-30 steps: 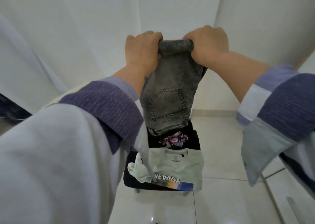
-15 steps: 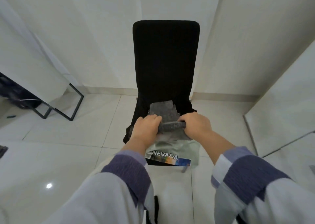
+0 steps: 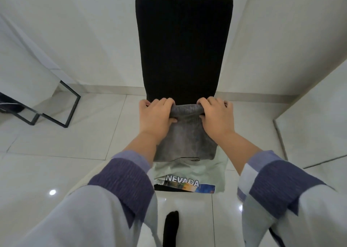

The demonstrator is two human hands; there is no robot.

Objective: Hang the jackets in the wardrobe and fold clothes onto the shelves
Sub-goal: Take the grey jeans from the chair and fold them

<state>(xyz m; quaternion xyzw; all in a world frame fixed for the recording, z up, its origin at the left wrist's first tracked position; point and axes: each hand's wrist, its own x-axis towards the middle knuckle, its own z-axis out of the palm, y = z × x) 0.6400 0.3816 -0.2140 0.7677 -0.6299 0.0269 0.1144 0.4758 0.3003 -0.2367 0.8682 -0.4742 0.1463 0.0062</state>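
Gripping the folded grey jeans at their far rolled edge, both hands are working side by side over the seat of the black chair. The left hand is curling its fingers over the fold and its thumb is tucking under the cloth; the right hand is doing the same just beside it, so each grip is grasping denim and the two are nearly touching. The jeans are lying flat on the seat, running back from the two grips toward the person. Under their near end, a pale green T-shirt printed NEVADA is poking out toward the seat's front edge. Beyond the knuckles, the tall chair back is standing upright against a white wall. Off to the left of the left grip, a black metal frame is sitting on the glossy tiled floor. Purple-banded sleeves are filling the foreground.
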